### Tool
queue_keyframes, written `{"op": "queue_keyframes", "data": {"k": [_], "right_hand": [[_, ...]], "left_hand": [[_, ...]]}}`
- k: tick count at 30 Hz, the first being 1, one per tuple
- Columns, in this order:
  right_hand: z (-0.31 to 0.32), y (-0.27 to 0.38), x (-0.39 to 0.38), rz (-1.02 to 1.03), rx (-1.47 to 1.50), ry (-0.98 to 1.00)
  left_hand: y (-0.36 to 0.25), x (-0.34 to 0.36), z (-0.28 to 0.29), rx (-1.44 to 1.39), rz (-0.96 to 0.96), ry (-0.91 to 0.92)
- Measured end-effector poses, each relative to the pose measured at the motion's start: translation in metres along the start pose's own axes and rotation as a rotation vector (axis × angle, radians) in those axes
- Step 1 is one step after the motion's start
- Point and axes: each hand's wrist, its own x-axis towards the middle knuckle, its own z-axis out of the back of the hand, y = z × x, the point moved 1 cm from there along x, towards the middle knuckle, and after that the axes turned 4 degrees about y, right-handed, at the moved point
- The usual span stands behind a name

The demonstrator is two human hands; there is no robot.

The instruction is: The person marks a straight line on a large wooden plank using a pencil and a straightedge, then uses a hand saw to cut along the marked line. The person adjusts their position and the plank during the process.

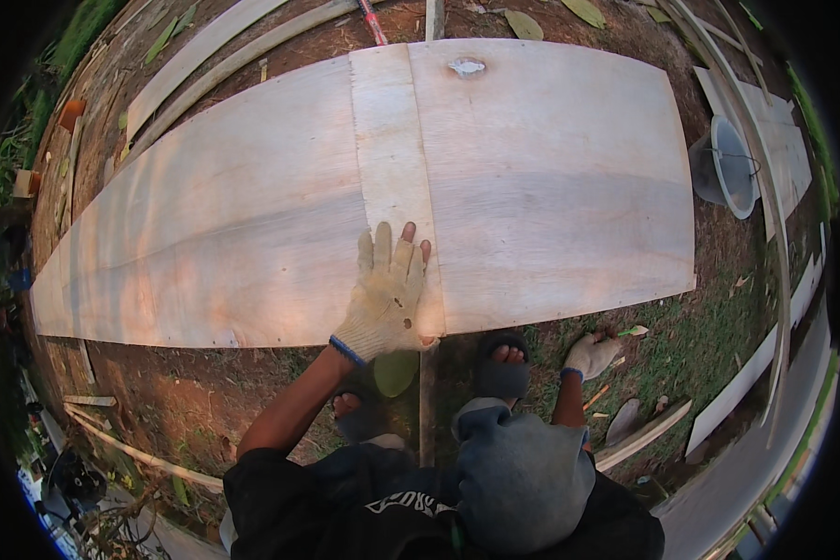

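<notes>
A large pale plywood sheet point(551, 168) lies before me, tapering toward the left, with a narrow plywood strip point(385, 131) running across it. My left hand point(389, 294), in a worn cream knit glove with blue cuff and bare fingertips showing, presses flat on the strip's near end, fingers spread. My right hand point(592, 356), also gloved, is low over the ground just beyond the sheet's near right edge. Its fingers point down and away, and their tips are too unclear to show whether they hold anything. A small pale-green leaf point(633, 330) lies beside it.
A grey bucket point(735, 168) lies tipped at the right, near long curved wooden strips point(765, 140). A red-handled tool point(371, 21) touches the sheet's far edge. My sandalled feet point(504, 366) stand by the near edge, with a wooden bar point(427, 406) between them.
</notes>
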Motion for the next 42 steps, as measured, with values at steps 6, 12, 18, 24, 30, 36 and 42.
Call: {"op": "queue_keyframes", "data": {"k": [6, 12, 18, 24, 30, 36, 42], "right_hand": [[0.0, -0.001, 0.001, -0.004, 0.003, 0.019], [0.001, 0.002, -0.001, -0.031, -0.02, 0.022], [0.013, 0.028, -0.006, -0.118, -0.017, 0.1], [0.01, 0.014, -0.002, -0.125, 0.243, 0.097], [0.028, 0.002, 0.025, -0.212, 0.954, 0.045], [0.085, 0.072, 0.01, 0.079, 1.194, 0.211], [0.107, 0.13, -0.015, 0.266, 1.248, 0.463]], "left_hand": [[-0.001, -0.001, 0.006, -0.021, 0.005, 0.011], [0.0, -0.002, 0.004, -0.033, 0.003, -0.006], [-0.001, 0.001, 0.006, 0.096, 0.035, 0.092], [0.001, 0.001, -0.013, 0.196, 0.03, -0.003], [0.0, 0.001, -0.01, 0.123, 0.028, 0.077], [0.003, -0.002, -0.015, 0.009, -0.007, -0.002], [0.004, -0.002, -0.02, -0.042, -0.023, -0.069]]}}
